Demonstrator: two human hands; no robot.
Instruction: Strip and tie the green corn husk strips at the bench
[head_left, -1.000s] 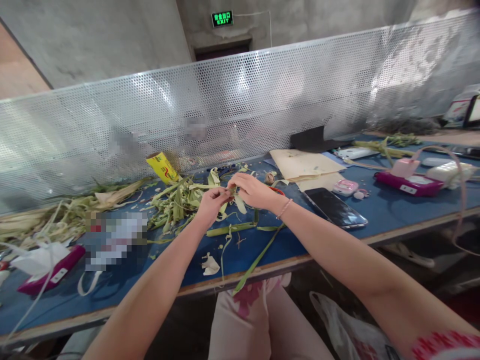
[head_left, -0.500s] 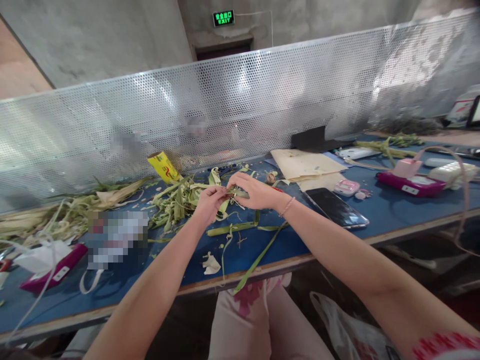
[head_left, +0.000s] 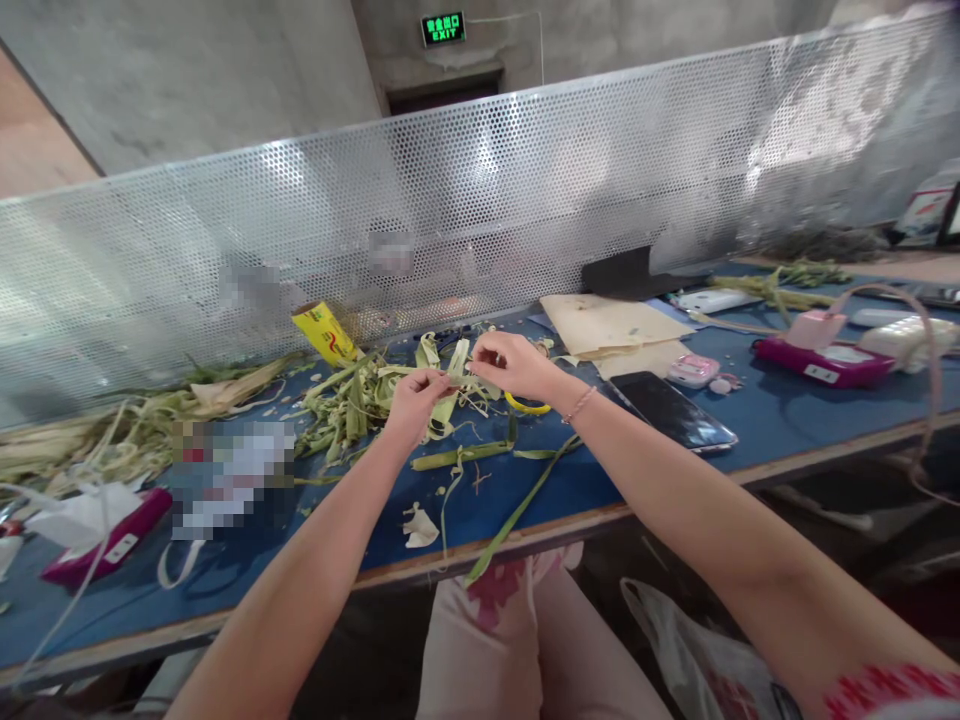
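Note:
My left hand (head_left: 415, 402) is closed in a pinch above the blue table, gripping a narrow pale-green leaf strip (head_left: 462, 381). The strip stretches across to my right hand (head_left: 517, 366), whose thumb and fingertips are closed on its other end. Under and behind my left hand spreads a heap of green leaf pieces and stalks (head_left: 352, 405). A yellow loop (head_left: 527, 404) shows just below my right hand; what it belongs to is hidden. Nearer me lie a cut green stalk (head_left: 461, 457) and a long leaf blade (head_left: 517, 518) hanging over the table edge.
A yellow box (head_left: 325, 333) leans by the perforated metal screen (head_left: 480, 210). At right lie brown paper sheets (head_left: 611, 325), a black phone (head_left: 673, 412), a pink case (head_left: 693, 370) and a magenta power strip (head_left: 825, 363). Dry husks (head_left: 187, 410) and another power strip (head_left: 120, 545) occupy the left.
My right hand has moved slightly up and right, away from my left, drawing the leaf strip out between them. The yellow loop has come into view.

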